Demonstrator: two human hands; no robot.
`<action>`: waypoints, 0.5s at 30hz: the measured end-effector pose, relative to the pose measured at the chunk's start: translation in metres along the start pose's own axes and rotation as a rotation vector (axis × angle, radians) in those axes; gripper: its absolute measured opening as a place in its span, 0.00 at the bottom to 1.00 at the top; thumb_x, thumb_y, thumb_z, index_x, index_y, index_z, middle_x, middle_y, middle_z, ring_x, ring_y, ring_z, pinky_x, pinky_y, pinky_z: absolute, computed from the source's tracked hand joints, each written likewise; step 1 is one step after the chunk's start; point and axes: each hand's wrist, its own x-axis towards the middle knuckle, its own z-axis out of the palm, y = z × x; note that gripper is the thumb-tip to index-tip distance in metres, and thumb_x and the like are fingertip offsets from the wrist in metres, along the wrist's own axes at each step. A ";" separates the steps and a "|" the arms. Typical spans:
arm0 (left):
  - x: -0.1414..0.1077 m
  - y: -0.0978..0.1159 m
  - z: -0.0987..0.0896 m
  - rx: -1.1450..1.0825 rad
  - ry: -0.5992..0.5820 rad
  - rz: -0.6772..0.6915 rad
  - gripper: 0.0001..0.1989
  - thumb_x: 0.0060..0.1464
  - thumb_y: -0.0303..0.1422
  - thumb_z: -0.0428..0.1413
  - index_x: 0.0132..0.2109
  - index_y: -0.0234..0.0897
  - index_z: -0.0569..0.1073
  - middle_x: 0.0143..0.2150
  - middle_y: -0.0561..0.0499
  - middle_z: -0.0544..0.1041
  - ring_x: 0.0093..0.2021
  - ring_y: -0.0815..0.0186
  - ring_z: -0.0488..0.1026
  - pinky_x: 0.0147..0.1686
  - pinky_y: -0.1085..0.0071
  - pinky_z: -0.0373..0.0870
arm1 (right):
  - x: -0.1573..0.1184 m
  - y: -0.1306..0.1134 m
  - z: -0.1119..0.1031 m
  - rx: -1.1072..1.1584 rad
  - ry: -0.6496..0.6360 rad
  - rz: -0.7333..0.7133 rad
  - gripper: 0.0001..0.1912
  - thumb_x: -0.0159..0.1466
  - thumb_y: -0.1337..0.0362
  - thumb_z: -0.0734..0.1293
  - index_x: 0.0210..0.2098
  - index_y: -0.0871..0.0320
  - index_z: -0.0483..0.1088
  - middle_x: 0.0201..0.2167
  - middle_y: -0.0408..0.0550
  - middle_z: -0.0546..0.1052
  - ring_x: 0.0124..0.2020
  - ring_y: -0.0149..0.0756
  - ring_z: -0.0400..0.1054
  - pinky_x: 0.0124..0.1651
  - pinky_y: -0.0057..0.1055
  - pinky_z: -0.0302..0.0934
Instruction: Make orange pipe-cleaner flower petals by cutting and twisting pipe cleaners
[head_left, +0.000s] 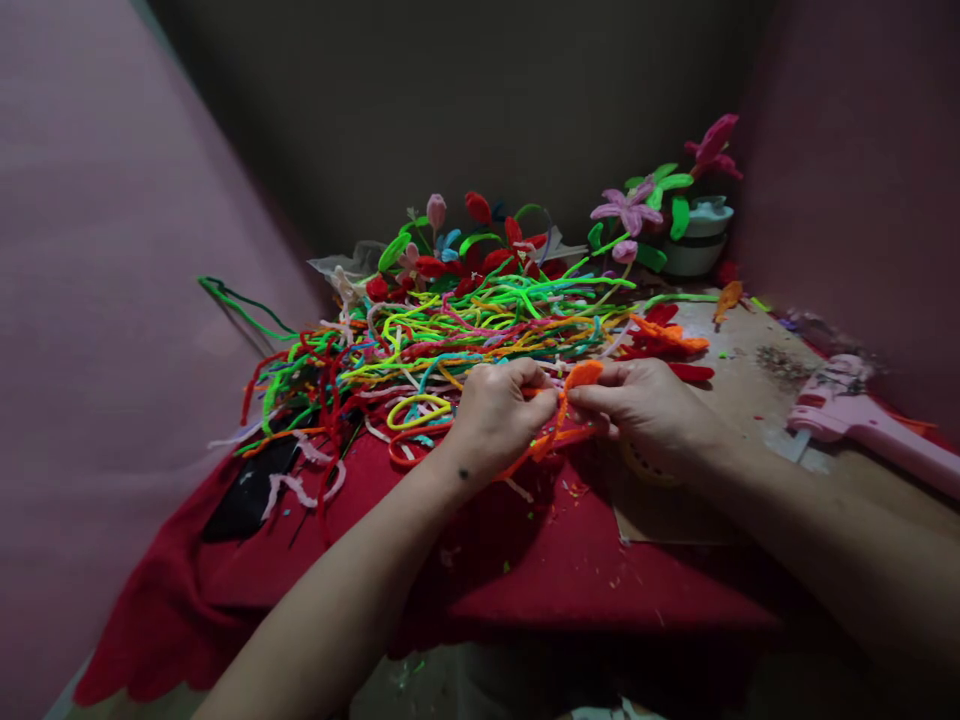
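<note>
1. An orange pipe cleaner (564, 410) is held between both hands just in front of the pile (450, 340) of pipe cleaners, above the red cloth (480, 560). Its upper end makes a small loop near the right thumb, and its lower part bends down and left under the left hand.
2. The left hand (496, 412) has its fingers closed on the orange stem, knuckles toward the pile.
3. The right hand (651, 408) pinches the looped end with thumb and forefinger; the other fingers curl in beneath it.
4. The two hands almost touch, just in front of the pile's near edge.
5. The pile is a loose tangle of green, yellow, red, pink, white and blue stems, spread across the back of the counter.
6. Behind the pile lie finished flowers (480, 235) in red and pink with green leaves.
7. Right of the pile, orange and red pieces (667, 340) lie together.
8. Behind and right of the pile stands a pale pot (701, 245) with purple and magenta flowers in it.
9. Far right of the pile, a pink glue gun (855, 410) lies on brown card (750, 380).
10. A dark flat object (251, 495), too dim to identify, sits on the cloth at the pile's left front.
11. A green stem (240, 305) sticks out left of the pile.
</note>
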 end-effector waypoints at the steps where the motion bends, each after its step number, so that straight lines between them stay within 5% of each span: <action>1: -0.003 0.000 0.005 0.083 0.044 0.083 0.06 0.47 0.28 0.52 0.26 0.33 0.71 0.22 0.53 0.71 0.24 0.72 0.65 0.26 0.74 0.60 | 0.000 0.002 0.001 0.039 0.006 -0.009 0.04 0.49 0.69 0.66 0.19 0.62 0.69 0.15 0.38 0.65 0.16 0.22 0.52 0.19 0.24 0.44; 4: -0.012 0.001 0.014 0.283 0.078 0.313 0.08 0.50 0.27 0.49 0.27 0.32 0.71 0.25 0.48 0.72 0.27 0.68 0.67 0.29 0.71 0.62 | 0.001 0.009 0.003 0.212 -0.020 0.023 0.04 0.47 0.70 0.67 0.19 0.61 0.68 0.15 0.38 0.65 0.17 0.22 0.54 0.20 0.24 0.46; 6: -0.012 0.004 0.010 0.211 0.001 0.339 0.07 0.51 0.29 0.50 0.29 0.32 0.72 0.26 0.48 0.73 0.29 0.67 0.67 0.30 0.71 0.63 | 0.002 0.013 0.004 0.321 -0.038 0.061 0.04 0.47 0.69 0.68 0.20 0.61 0.68 0.15 0.37 0.64 0.16 0.23 0.54 0.20 0.24 0.47; 9: -0.004 0.005 -0.005 -0.251 -0.107 0.110 0.11 0.50 0.37 0.54 0.35 0.33 0.73 0.29 0.50 0.74 0.28 0.70 0.68 0.29 0.74 0.64 | 0.002 0.014 0.003 0.378 0.002 0.020 0.04 0.48 0.69 0.69 0.21 0.60 0.69 0.15 0.37 0.63 0.15 0.22 0.51 0.18 0.23 0.44; 12: 0.005 -0.002 -0.016 -0.697 -0.073 -0.197 0.14 0.52 0.41 0.52 0.33 0.33 0.73 0.24 0.52 0.71 0.22 0.74 0.64 0.23 0.76 0.60 | 0.001 0.010 0.004 0.365 0.042 -0.057 0.03 0.49 0.68 0.69 0.22 0.60 0.71 0.17 0.38 0.66 0.17 0.22 0.54 0.19 0.23 0.47; 15: 0.010 -0.011 -0.012 -0.989 -0.306 -0.381 0.11 0.46 0.37 0.58 0.29 0.32 0.73 0.25 0.52 0.71 0.22 0.76 0.64 0.22 0.77 0.58 | -0.002 0.004 0.004 0.318 0.049 -0.111 0.02 0.50 0.66 0.70 0.25 0.58 0.73 0.20 0.39 0.70 0.19 0.24 0.58 0.22 0.24 0.53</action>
